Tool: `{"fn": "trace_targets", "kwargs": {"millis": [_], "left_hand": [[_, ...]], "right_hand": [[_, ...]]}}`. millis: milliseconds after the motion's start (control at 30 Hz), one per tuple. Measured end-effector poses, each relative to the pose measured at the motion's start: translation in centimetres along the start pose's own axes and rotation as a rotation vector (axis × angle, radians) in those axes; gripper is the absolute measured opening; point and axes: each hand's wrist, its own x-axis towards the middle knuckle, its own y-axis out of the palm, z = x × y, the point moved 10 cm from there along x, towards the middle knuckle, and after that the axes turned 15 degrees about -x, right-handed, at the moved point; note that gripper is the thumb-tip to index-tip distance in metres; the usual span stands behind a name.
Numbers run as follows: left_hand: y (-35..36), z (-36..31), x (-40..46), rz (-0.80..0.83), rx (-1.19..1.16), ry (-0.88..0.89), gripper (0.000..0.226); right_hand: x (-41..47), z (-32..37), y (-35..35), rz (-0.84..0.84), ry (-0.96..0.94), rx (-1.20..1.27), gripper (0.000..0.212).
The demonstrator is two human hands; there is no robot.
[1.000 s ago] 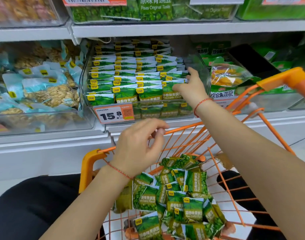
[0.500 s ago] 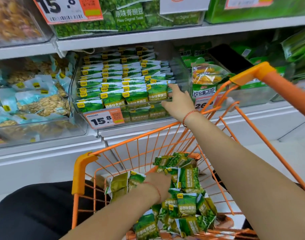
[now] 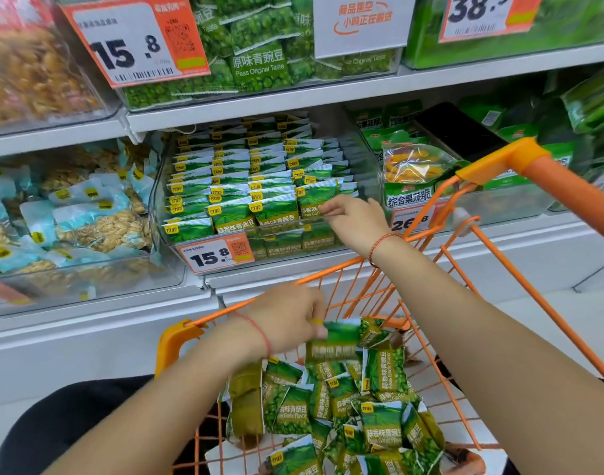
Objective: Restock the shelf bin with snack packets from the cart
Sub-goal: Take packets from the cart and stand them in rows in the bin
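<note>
**Packet transfer from cart to shelf bin**

Packets of garlic peas lie heaped loose in the orange wire cart (image 3: 441, 255), overlapping at all angles. The left hand (image 3: 287, 320) pinches one packet (image 3: 335, 341) by its upper left corner between thumb and fingertips, and the packet hangs just above the heap (image 3: 355, 406). Motion blur hides the exact lie of the fingers on the seam.

The right hand (image 3: 353, 219) is at the front right of the clear shelf bin (image 3: 158, 186), fingers loosely curled, fingertips at the front packet of the right-hand row (image 3: 316, 197). Whether it pinches that packet or only steadies it cannot be told.

The bin already holds rows of packets standing on edge, leaning back, packed close. Judged from this, the task is well along; the cart heap remains to be moved.

Handling notes:
- Each packet appears light, soft and slightly puffed, with a glossy film that is likely slippery
- Take hold at the flat crimped seam along the top edge or a corner; the filled middle gives under pressure and the peas inside may crush
- Insert each packet upright at the front of a row, label facing outward
</note>
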Motion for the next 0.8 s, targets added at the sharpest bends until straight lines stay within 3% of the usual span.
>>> {"fn": "trace_targets", "kwargs": {"millis": [133, 200, 267, 433, 533, 700, 800], "left_hand": [[-11.2, -2.9, -3.3, -0.478, -0.360, 0.204, 0.027], [-15.4, -3.8, -3.8, -0.715, -0.322, 0.303, 0.025], [-17.2, -3.9, -2.3, -0.811, -0.278, 0.327, 0.020], [-16.2, -2.2, 3.3, -0.716, -0.121, 0.240, 0.014], [-15.6, -2.4, 4.7, -0.703, -0.013, 0.235, 0.012], [-14.0, -4.5, 6.7, -0.667, 0.401, 0.294, 0.009], [-13.5, -5.3, 7.5, -0.586, 0.501, 0.283, 0.021]], "right_hand": [[0.0, 0.1, -0.3, 0.103, -0.021, -0.080, 0.030], [0.2, -0.1, -0.6, 0.126, -0.026, -0.034, 0.028], [0.6, -0.4, -1.2, 0.107, -0.008, 0.018, 0.024], [0.9, -0.8, -1.2, 0.160, -0.002, 0.102, 0.047], [1.2, -1.2, -1.1, 0.174, -0.003, 0.149, 0.048], [1.4, -1.4, -1.3, 0.130, 0.003, 0.163, 0.047], [1.4, -1.3, -1.4, 0.090, -0.011, 0.128, 0.050]]}}
